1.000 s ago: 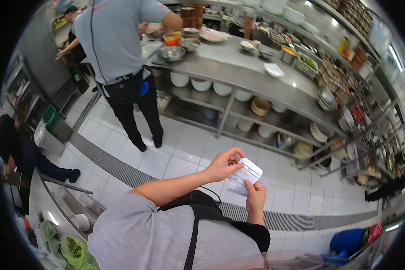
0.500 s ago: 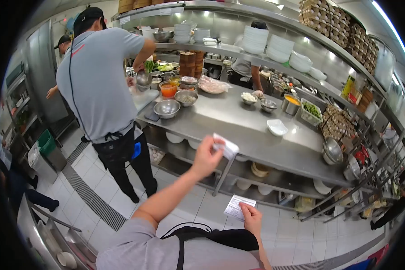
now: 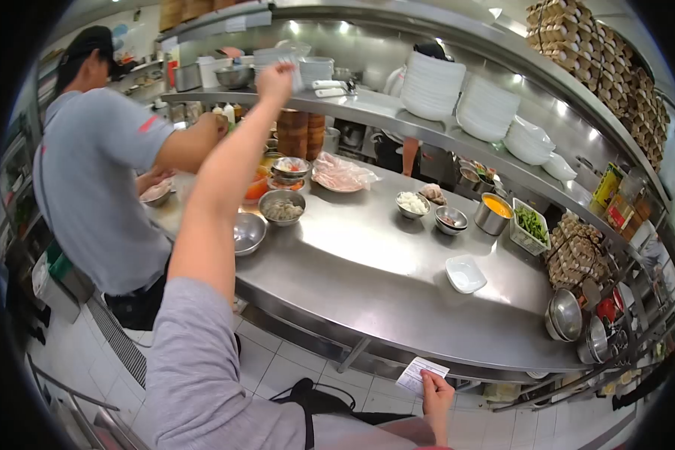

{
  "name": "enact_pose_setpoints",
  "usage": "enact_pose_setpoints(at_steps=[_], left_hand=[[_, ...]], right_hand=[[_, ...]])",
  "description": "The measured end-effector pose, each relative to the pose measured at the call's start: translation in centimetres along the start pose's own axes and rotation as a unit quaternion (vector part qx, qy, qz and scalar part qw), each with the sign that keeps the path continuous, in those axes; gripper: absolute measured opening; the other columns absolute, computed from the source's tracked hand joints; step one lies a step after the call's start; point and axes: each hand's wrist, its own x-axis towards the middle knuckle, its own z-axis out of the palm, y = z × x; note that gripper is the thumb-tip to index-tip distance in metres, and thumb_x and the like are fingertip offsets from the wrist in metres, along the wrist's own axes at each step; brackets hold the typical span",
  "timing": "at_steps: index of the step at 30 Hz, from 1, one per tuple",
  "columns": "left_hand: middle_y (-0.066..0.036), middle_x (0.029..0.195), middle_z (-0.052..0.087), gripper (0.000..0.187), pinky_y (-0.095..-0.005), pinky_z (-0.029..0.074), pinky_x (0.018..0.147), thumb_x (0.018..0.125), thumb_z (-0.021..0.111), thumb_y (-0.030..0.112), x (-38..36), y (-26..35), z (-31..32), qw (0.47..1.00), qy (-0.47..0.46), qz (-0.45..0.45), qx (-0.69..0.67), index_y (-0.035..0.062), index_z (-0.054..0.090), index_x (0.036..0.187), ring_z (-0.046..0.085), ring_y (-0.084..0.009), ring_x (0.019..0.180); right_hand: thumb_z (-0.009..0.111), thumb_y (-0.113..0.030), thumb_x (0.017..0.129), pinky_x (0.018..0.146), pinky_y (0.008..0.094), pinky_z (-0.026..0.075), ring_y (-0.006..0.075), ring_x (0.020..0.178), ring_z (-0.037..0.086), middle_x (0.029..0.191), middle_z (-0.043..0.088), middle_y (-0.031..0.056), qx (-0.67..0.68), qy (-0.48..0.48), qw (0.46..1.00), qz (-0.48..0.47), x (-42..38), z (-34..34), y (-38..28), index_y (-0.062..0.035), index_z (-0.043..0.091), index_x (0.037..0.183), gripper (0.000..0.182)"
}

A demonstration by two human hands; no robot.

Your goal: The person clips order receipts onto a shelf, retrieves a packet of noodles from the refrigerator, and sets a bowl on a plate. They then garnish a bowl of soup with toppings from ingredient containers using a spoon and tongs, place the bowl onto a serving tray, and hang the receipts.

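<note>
My left hand [image 3: 276,82] is raised at the upper shelf [image 3: 240,95], its fingers closed on a whitish paper slip [image 3: 294,77], partly blurred. It is close to stacked plates [image 3: 319,70] and white-handled utensils [image 3: 331,91]. Low in the view, my right hand [image 3: 436,394] pinches a printed paper slip [image 3: 420,374] near the front edge of the steel counter [image 3: 382,307]. A white square dish [image 3: 466,274] stands on the counter beyond it.
A co-worker in grey [image 3: 101,187] stands at the left. Metal bowls [image 3: 249,234], an orange-filled pot [image 3: 494,214], a basket of greens [image 3: 530,226] and egg trays [image 3: 577,251] stand on the counter. Tall plate stacks [image 3: 433,85] line the shelf.
My left hand has risen from above the counter's front edge to the upper shelf, still with the paper. My right hand keeps its slip. The view has moved closer to the counter.
</note>
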Motion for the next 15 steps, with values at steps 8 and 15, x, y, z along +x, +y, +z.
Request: enact_pose_setpoints(at_steps=[8, 15], left_hand=[[-0.003, 0.074, 0.064, 0.011, -0.0291, 0.045, 0.061, 0.07, 0.057, 0.021, 20.1, -9.4, 4.5, 0.97, 0.214, 0.012, -0.119, 0.0166, 0.066, 0.074, 0.06, -0.0174, 0.066], [-0.009, 0.07, 0.061, 0.009, -0.0265, 0.046, 0.048, 0.072, 0.055, 0.005, 22.5, -14.3, 5.0, 0.88, 0.226, -0.239, -0.344, 0.0009, 0.063, 0.076, 0.057, -0.0157, 0.056]], right_hand=[[0.06, -0.015, 0.077, 0.068, 0.0242, 0.043, 0.0125, 0.074, 0.057, 0.077, 0.064, 0.0083, -0.062, 0.05, 0.993, 0.084, 4.3, 9.1, -1.5, -0.0014, 0.064, 0.085, 0.016], [0.059, -0.012, 0.077, 0.068, 0.0256, 0.044, 0.0154, 0.072, 0.058, 0.077, 0.063, 0.0105, -0.09, 0.07, 0.992, 0.05, 8.0, 11.9, -2.8, -0.0013, 0.064, 0.083, 0.013]])
